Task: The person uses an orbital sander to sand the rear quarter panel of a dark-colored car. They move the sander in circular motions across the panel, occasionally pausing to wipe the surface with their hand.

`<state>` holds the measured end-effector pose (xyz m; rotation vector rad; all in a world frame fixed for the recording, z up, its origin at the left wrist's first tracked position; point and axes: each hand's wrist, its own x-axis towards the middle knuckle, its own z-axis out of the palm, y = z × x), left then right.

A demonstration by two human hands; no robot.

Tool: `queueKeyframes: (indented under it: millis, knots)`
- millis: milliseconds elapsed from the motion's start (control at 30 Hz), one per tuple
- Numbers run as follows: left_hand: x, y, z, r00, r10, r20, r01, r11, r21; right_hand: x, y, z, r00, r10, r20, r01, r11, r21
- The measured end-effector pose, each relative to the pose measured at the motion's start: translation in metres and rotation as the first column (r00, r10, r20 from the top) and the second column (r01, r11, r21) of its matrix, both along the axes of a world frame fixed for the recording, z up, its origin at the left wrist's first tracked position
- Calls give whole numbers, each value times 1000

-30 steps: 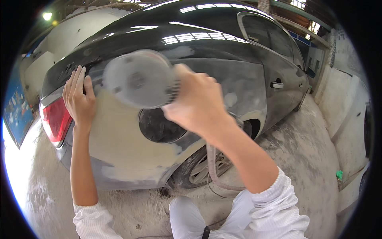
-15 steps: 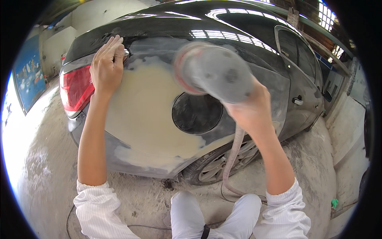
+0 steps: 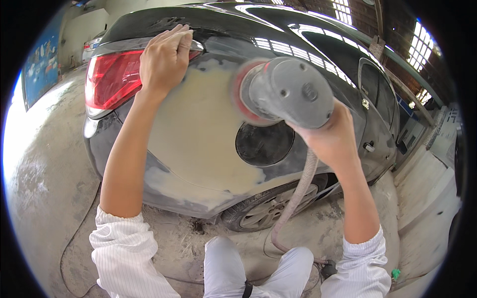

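Observation:
My right hand (image 3: 338,136) grips a grey orbital sander (image 3: 298,92) by its body. Its round pad (image 3: 248,94), red at the rim, is held against the upper part of the car's rear side panel, just above the round black fuel flap (image 3: 264,144). Pale yellow filler (image 3: 198,114) covers much of that panel, with grey sanded patches around it. My left hand (image 3: 166,59) lies with fingers stretched out at the top of the red tail light (image 3: 112,79), the fingertips reaching the dark boot edge. Nothing is held in it.
A ribbed hose (image 3: 298,191) hangs from the sander past the rear wheel (image 3: 273,206) to the dusty floor (image 3: 54,184). A black cable (image 3: 64,248) runs along the floor at left. Behind are a blue panel (image 3: 42,69) and another car (image 3: 89,47).
My view has shifted, so the car sits farther right and more of the tail light shows. The sander stays near the same spot above the fuel flap; my left hand stays by the tail light.

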<state>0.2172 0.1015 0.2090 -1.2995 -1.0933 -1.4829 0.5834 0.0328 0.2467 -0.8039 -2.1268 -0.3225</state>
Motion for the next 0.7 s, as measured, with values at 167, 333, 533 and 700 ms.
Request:
queueKeyframes:
  millis: [167, 333, 533, 700]
  knots:
    - [2, -1, 0, 1000, 5, -2, -5, 1000, -7, -31, 12, 46, 990, -17, 140, 15, 1000, 20]
    - [0, 1, -1, 1000, 13, -20, -13, 1000, 12, -50, 5, 68, 965, -70, 251, 68, 998, 15]
    - [0, 0, 1, 997, 35, -64, -33, 999, 28, -54, -3, 74, 967, -47, 252, 59, 998, -39]
    - [-2, -3, 1, 996, 33, -84, -32, 999, 14, -26, 13, 68, 966, 85, 244, -73, 996, -57]
